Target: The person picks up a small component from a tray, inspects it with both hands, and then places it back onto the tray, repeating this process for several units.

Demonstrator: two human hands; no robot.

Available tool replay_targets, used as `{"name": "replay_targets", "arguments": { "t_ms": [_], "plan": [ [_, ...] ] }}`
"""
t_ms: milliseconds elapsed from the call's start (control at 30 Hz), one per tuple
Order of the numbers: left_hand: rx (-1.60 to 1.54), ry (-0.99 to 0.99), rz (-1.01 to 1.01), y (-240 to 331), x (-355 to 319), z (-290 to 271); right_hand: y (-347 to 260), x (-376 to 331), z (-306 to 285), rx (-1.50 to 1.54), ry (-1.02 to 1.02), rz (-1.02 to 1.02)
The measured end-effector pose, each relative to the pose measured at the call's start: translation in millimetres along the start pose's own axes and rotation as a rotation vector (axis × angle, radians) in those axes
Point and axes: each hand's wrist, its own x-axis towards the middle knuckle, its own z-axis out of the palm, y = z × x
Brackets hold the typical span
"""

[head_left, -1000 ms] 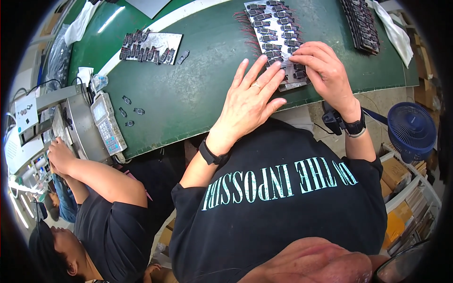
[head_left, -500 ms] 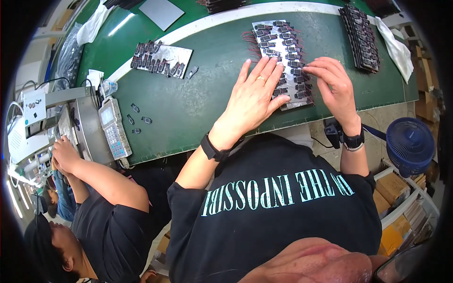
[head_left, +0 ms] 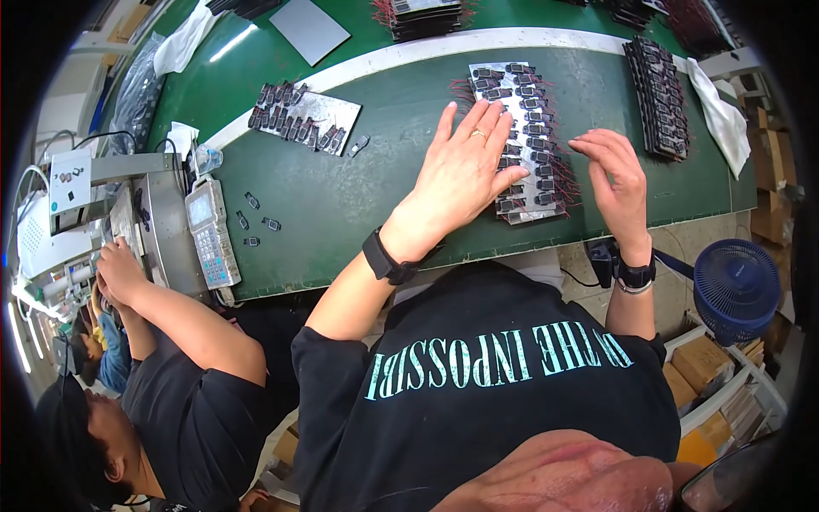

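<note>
A silver metal plate (head_left: 519, 152) lies on the green bench, with rows of small black modules (head_left: 537, 130) and thin red wires along its sides. My left hand (head_left: 465, 166) rests flat over the plate's left side, fingers stretched out, hiding part of that row. To the right of the plate, my right hand (head_left: 616, 175) hovers with bent fingers, its thumb apart from them. Nothing shows in it, and a small gap separates it from the wires.
A second plate (head_left: 334, 113) with black modules lies at left, with several loose modules (head_left: 271, 224) nearer me. A keypad device (head_left: 212, 235) and a co-worker's hands (head_left: 122, 271) are further left. Stacked module plates (head_left: 657, 98) stand at right; a blue fan (head_left: 735, 286) is beyond the bench edge.
My right hand has drawn back to the right, away from the plate's right row. My left hand stays on the plate. The whole view has shifted slightly.
</note>
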Motion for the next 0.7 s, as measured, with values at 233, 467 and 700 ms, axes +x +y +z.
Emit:
{"name": "replay_targets", "arguments": {
  "t_ms": [233, 467, 700],
  "plan": [
    [0.027, 0.046, -0.006, -5.5, 12.1, -1.2, 1.2, 7.1, 1.2, -0.013, -0.014, 0.007],
    [-0.033, 0.015, -0.059, 0.7, 1.9, -27.0, 17.0, 37.8, 2.4, 0.144, -0.039, 0.045],
    [-0.186, -0.027, -0.019, 42.8, -34.0, -15.9, 87.8, 139.3, 40.2, -0.001, -0.303, 0.083]
  ]
}}
